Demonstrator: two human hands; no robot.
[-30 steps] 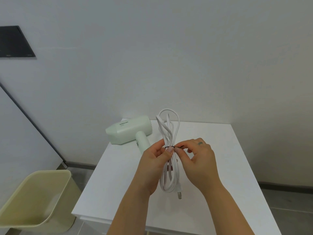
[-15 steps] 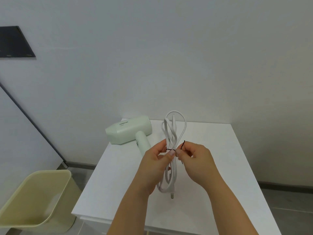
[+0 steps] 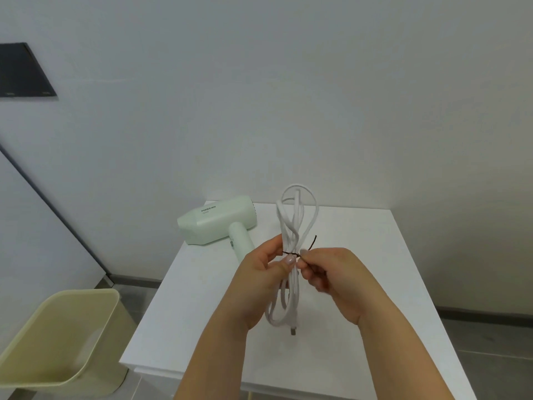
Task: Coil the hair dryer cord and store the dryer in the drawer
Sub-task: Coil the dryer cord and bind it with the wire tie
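Observation:
A pale green hair dryer [image 3: 219,219] lies on its side at the back left of the white table [image 3: 360,255]. Its white cord [image 3: 297,220] is folded into a long bundle of loops held upright above the table. My left hand [image 3: 261,280] grips the bundle at its middle. My right hand [image 3: 331,274] pinches a thin dark twist tie [image 3: 310,245] that runs round the bundle's waist, one end sticking up. The plug end [image 3: 293,330] hangs at the bottom of the bundle. No drawer is in sight.
A cream plastic bin [image 3: 62,342] stands on the floor to the left of the table. A white wall rises just behind the table. A dark panel [image 3: 24,70] hangs on the wall at upper left.
The cord bundle has shifted slightly right and turned. The tie's loose end now sticks up on the right, and my right hand's fingers have curled tighter round it.

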